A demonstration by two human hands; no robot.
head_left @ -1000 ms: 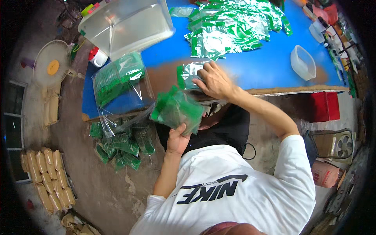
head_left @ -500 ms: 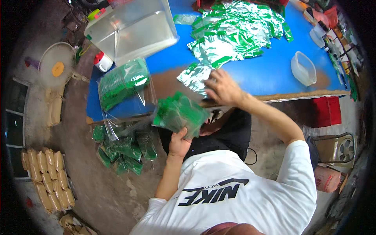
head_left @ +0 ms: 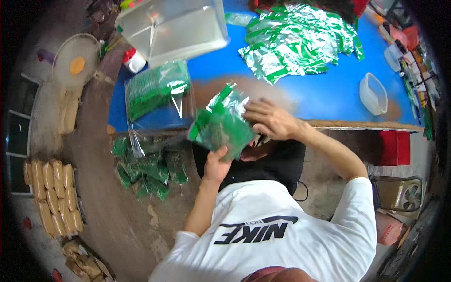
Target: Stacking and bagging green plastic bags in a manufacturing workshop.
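My left hand (head_left: 217, 165) grips the lower edge of a clear plastic bag (head_left: 224, 134) with green packets inside, held in front of the table's near edge. My right hand (head_left: 276, 121) has its fingertips closed on the right side of a silver-and-green foil packet (head_left: 229, 97). That packet lies against the far end of the bag; where they overlap, I cannot make out whether it is inside. The right fingers are slightly blurred. A filled clear bag of green packets (head_left: 157, 91) lies on the table to the left.
A loose pile of silver-and-green packets (head_left: 298, 44) covers the far part of the blue table (head_left: 324, 98). A large clear bin (head_left: 188, 30) stands at the far left, a small plastic tub (head_left: 374, 96) at the right. Filled green bags (head_left: 152, 171) lie on the floor left of me.
My right hand has brought the foil packet from the table's near edge to the bag's far end. My left hand still holds the bag. The whole view has shifted slightly.
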